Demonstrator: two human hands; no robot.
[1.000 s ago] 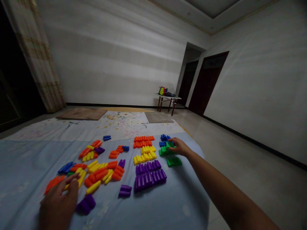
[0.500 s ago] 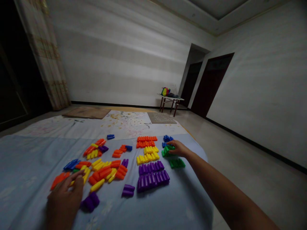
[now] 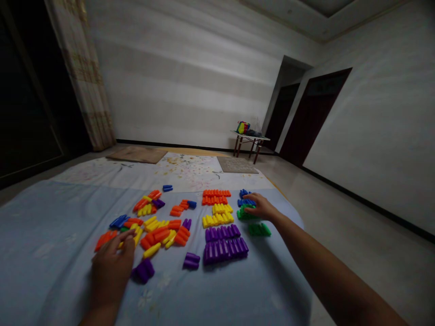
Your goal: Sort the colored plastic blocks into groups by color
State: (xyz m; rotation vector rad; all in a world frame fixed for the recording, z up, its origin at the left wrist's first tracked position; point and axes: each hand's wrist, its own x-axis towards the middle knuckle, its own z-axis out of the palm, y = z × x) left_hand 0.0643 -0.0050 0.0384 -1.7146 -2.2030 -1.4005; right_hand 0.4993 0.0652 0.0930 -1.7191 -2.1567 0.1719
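My left hand (image 3: pixel 113 258) hovers over or rests at the near left of a mixed heap of small bullet-shaped plastic pieces, its fingers loosely spread around yellow pieces (image 3: pixel 137 236). Orange pieces (image 3: pixel 104 240) lie beside it, and purple pieces (image 3: pixel 144 270) to its right. At the far right, my right hand (image 3: pixel 261 207) reaches over a green group (image 3: pixel 245 212) and a row of blue pieces (image 3: pixel 245 202), thumb and fingers apart. Whether its fingertips touch them I cannot tell. Left of it stand sorted rows of orange (image 3: pixel 216 200), yellow (image 3: pixel 218 220) and purple (image 3: pixel 226 250) pieces.
More green pieces (image 3: pixel 259 229) lie below the right hand. A lone purple group (image 3: pixel 191 261) and a blue one (image 3: pixel 167 188) sit apart on the blue floral cloth (image 3: pixel 163 303). Beyond are a brown board (image 3: pixel 139 155), a grey mat (image 3: pixel 238 165) and a small table (image 3: pixel 251 136).
The view has swung slightly left, shifting everything rightward. Near my right fingers, more of the blue row shows. My left hand stays by the yellow pieces.
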